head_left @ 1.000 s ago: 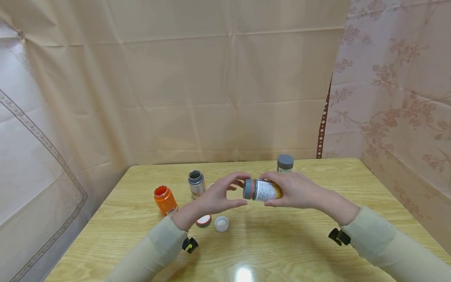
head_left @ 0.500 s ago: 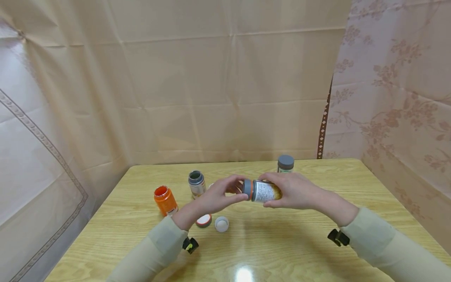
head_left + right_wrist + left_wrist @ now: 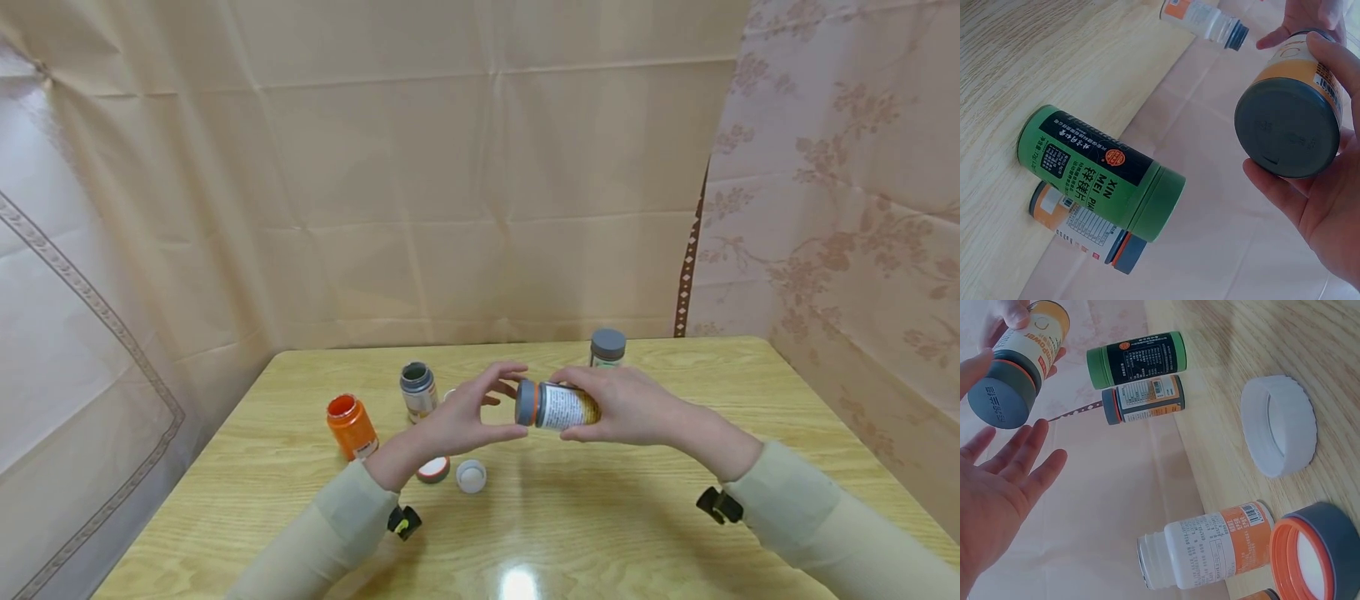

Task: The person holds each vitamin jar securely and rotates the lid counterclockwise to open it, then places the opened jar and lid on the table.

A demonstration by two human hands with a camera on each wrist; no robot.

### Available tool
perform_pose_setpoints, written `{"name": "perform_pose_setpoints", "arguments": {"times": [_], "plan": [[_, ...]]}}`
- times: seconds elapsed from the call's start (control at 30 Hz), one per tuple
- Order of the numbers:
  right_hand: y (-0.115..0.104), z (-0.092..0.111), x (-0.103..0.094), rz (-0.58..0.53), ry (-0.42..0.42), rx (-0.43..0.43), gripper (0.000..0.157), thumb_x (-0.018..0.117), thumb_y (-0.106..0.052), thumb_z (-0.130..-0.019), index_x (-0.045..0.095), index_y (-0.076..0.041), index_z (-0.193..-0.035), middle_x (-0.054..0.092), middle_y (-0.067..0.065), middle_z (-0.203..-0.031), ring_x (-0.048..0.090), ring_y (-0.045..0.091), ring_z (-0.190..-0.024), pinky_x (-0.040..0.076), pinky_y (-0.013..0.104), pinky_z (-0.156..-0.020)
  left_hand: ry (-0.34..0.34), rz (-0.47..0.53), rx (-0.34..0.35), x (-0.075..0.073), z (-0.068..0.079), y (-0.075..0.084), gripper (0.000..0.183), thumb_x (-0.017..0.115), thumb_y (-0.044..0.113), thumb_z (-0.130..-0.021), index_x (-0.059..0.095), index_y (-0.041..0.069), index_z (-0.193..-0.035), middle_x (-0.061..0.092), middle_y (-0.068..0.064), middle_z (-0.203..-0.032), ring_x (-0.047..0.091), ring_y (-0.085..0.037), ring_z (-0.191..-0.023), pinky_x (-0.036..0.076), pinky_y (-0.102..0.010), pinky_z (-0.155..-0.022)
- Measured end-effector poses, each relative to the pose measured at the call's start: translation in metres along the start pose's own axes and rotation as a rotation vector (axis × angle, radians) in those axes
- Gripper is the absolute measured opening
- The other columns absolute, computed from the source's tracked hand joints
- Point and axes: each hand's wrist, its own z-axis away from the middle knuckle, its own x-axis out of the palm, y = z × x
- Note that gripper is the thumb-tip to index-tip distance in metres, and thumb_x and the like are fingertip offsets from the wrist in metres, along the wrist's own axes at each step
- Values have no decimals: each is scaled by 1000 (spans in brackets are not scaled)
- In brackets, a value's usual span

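Above the table my right hand [image 3: 633, 408] grips a supplement bottle [image 3: 567, 407] with a white and yellow label, held on its side. Its dark grey cap [image 3: 527, 403], with an orange ring, points left. My left hand [image 3: 468, 412] is at that cap with thumb and fingers spread around it. In the left wrist view, the left fingers [image 3: 1025, 450] are straight and stand just off the cap. The right wrist view shows the bottle's dark round base [image 3: 1288, 128], with right thumb and fingers wrapped round the body.
An uncapped orange bottle [image 3: 352, 427] and an uncapped grey-necked bottle [image 3: 418, 392] stand left. A white lid [image 3: 471, 476] and a red-rimmed lid [image 3: 432, 469] lie nearer. A grey-capped bottle [image 3: 607, 346] stands behind my right hand, beside a green bottle [image 3: 1100, 169].
My left thumb and fingers closed onto the cap half a second ago and are now spread off it again. My right hand keeps holding the bottle in about the same place.
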Motion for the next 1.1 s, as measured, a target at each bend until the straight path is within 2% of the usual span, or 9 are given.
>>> {"name": "perform_pose_setpoints", "arguments": {"times": [0.3, 0.6, 0.97, 1.1], "plan": [[-3, 2, -1, -1, 3, 4, 59, 78, -46, -80, 56, -17, -126, 65, -4, -102, 57, 6, -77, 47, 26, -62, -15, 0, 72, 2, -1, 2, 61, 77, 9, -84, 45, 9, -136, 56, -4, -126, 58, -18, -108, 50, -32, -89], [-5, 1, -3, -15, -6, 22, 61, 78, -46, -80, 55, -17, -129, 65, -3, -104, 58, 7, -79, 48, 27, -64, -29, 17, 28, 0, 0, 2, 53, 73, 17, -89, 45, 10, -134, 59, 1, -115, 59, -13, -104, 49, -29, -91], [-5, 0, -3, -18, -5, 25, 60, 78, -45, -80, 55, -17, -129, 65, -2, -105, 58, 9, -80, 48, 27, -63, -8, 8, -37, -2, 1, -1, 42, 67, 25, -94, 50, 12, -129, 62, 4, -104, 60, -9, -96, 50, -29, -88], [-6, 0, -4, -26, 1, 26, 60, 79, -43, -80, 55, -17, -128, 65, -2, -104, 58, 8, -78, 48, 27, -63, 7, 17, -54, -5, 4, -1, 42, 66, 25, -94, 50, 11, -130, 63, 2, -105, 60, -11, -96, 50, -35, -90]]}}
